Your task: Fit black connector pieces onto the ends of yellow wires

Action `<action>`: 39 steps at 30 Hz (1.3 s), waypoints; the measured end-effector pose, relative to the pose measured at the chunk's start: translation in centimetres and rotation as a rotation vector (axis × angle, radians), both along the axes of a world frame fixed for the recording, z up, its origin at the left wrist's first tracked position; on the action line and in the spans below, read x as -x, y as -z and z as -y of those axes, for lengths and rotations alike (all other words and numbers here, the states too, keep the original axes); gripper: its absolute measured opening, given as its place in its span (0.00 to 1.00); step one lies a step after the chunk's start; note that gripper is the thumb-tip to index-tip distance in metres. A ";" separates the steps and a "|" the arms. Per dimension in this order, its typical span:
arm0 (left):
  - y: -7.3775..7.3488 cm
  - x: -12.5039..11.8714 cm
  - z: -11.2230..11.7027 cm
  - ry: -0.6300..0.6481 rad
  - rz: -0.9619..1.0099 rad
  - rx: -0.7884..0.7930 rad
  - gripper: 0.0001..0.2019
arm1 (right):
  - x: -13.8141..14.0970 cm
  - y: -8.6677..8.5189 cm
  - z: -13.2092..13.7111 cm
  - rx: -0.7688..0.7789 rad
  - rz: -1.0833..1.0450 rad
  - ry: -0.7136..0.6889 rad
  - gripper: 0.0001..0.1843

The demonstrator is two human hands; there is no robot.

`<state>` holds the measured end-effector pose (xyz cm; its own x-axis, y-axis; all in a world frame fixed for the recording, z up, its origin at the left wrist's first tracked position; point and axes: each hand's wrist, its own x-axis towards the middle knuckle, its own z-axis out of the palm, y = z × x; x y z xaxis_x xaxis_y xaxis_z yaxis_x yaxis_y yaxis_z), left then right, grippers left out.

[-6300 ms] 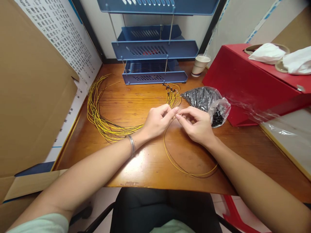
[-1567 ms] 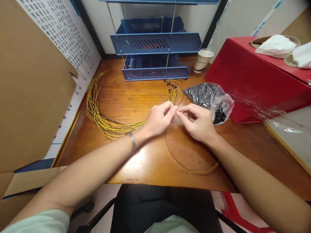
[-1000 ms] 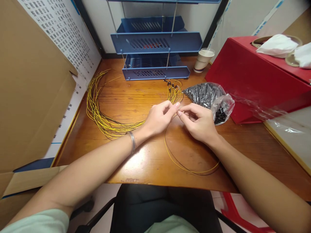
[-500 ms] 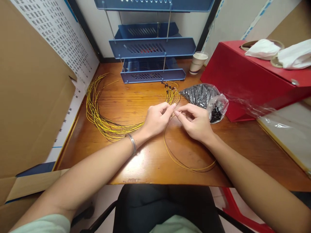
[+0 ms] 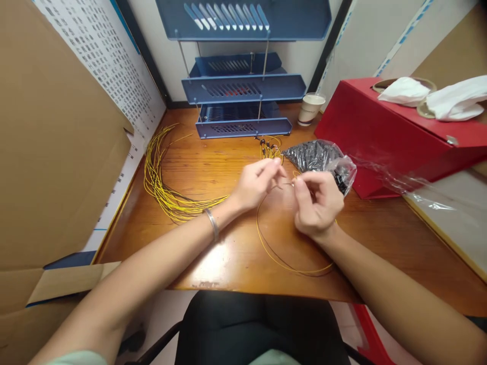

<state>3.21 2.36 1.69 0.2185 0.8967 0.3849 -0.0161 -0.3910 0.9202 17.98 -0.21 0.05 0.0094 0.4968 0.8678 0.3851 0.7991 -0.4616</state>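
My left hand [image 5: 255,183] and my right hand [image 5: 317,203] are raised a little above the wooden desk [image 5: 213,243], fingertips a short way apart, both blurred. Each pinches part of one thin yellow wire [image 5: 281,261], whose loop hangs down and rests on the desk below my right wrist. What sits at the wire's tip between my fingers is too small to tell. Just behind my hands lie a small bunch of yellow wires with dark end caps [image 5: 269,148] and a clear plastic bag of small black parts [image 5: 317,156].
A large bundle of yellow wires [image 5: 162,177] curves along the desk's left side. A blue tiered letter tray [image 5: 243,106] and a paper cup [image 5: 309,108] stand at the back. A red box [image 5: 395,137] is on the right, cardboard [image 5: 49,152] on the left.
My right hand has pulled back to the right and turned, so the fingertips that were touching are now apart. The camera has tilted up slightly.
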 end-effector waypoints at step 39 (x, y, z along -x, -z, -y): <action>-0.3 1.8 0.3 -0.339 -0.274 -0.075 0.11 | 0.6 0.2 -1.0 0.345 -0.122 -0.095 0.09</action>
<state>1.45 2.06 1.94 0.0194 0.9072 0.4203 0.3651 -0.3978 0.8417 17.40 0.79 -0.12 0.0418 0.7635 0.6444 0.2421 0.6180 -0.7479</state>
